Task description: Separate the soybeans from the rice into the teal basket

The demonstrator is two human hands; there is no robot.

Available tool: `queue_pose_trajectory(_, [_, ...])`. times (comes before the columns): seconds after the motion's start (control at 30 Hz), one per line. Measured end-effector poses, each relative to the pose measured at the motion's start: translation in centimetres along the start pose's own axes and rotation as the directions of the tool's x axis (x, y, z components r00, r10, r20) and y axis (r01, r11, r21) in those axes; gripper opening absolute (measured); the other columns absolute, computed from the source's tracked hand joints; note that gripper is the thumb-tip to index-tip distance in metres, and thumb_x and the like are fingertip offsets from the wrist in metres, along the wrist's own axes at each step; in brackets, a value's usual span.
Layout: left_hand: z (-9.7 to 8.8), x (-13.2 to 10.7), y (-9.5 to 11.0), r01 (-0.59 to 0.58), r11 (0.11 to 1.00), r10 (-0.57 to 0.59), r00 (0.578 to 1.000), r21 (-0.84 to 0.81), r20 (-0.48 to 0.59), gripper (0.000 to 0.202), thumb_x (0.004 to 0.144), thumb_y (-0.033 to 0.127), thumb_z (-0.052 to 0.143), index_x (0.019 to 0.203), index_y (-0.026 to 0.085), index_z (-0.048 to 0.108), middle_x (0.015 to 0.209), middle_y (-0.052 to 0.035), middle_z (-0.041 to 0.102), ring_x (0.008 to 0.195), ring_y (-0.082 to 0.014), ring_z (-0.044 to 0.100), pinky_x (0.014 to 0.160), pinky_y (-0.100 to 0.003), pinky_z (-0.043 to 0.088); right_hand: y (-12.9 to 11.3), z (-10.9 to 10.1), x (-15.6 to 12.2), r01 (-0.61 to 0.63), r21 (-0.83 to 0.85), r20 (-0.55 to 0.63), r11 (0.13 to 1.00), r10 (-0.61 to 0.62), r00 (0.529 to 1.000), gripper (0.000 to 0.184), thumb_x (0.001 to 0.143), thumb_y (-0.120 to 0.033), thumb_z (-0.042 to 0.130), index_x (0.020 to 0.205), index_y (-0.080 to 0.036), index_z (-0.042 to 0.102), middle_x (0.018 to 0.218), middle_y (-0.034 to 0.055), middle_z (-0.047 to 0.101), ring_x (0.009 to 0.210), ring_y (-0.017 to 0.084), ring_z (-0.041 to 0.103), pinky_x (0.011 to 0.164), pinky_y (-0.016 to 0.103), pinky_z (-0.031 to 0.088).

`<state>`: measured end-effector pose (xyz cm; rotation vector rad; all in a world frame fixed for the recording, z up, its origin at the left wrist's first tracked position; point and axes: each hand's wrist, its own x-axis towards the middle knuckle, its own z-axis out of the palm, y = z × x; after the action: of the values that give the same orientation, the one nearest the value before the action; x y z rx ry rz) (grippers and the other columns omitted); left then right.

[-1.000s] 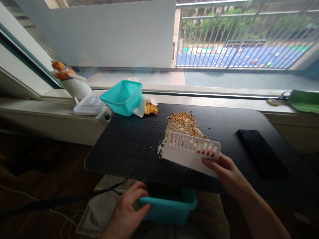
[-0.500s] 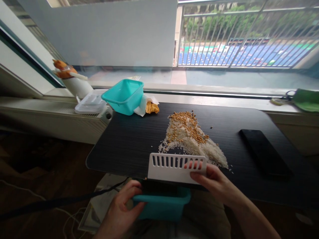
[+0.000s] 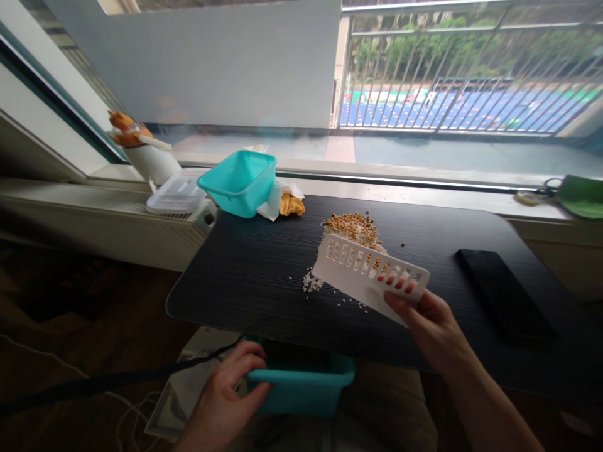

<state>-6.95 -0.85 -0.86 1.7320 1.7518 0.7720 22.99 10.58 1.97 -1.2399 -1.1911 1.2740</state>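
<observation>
My right hand [image 3: 426, 320] grips a white slotted plastic plate [image 3: 353, 276] by its right end, tilted over the dark table [image 3: 245, 282]. Behind and partly under the plate lies a heap of yellow beans [image 3: 351, 225] mixed with white rice; the plate hides much of the rice. A small patch of rice grains [image 3: 311, 281] shows at the plate's left end. Below the table's front edge, my left hand [image 3: 235, 383] is closed on the left rim of a turquoise plastic box [image 3: 301, 392], whose inside is dark.
A second turquoise box [image 3: 238, 188] stands at the table's back left, beside a crumpled orange-and-white wrapper [image 3: 291, 204]. A black phone [image 3: 504, 292] lies at the right. A clear plastic lid [image 3: 176, 193] rests on the radiator. Green cloth [image 3: 584, 198] and scissors lie on the windowsill.
My right hand has moved the slotted plate from the table's front edge away from me and rightward, over the grain heap. My left hand keeps hold of the box.
</observation>
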Motion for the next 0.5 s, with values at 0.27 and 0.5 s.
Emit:
queue_pose_trajectory(0.27, [0.4, 0.1, 1.0, 0.011, 0.999, -0.009, 0.999, -0.032, 0.041, 0.008, 0.071, 0.014, 0.065, 0.065, 0.02, 0.068, 0.086, -0.0042, 0.068, 0.081, -0.0185, 0.069, 0.072, -0.021, 0.054, 0.4, -1.1, -0.2, -0.005, -0.039, 0.022, 0.999, 0.005, 1.0, 0.024, 0.077, -0.04, 0.075, 0.099, -0.029, 0.077, 0.109, 0.0031, 0.075, 0.112, 0.03, 0.063, 0.101, 0.042, 0.045])
queue_pose_trajectory(0.5, [0.7, 0.3, 1.2, 0.022, 0.999, -0.018, 0.997, -0.05, 0.08, 0.007, 0.072, 0.015, 0.065, 0.067, 0.019, 0.067, 0.087, -0.0042, 0.066, 0.082, -0.0184, 0.068, 0.073, -0.021, 0.053, 0.2, -1.8, -1.0, -0.089, -0.016, -0.002, 0.996, 0.089, 0.996, 0.025, 0.074, -0.041, 0.077, 0.095, -0.029, 0.078, 0.101, 0.0029, 0.077, 0.1, 0.028, 0.068, 0.09, 0.037, 0.051])
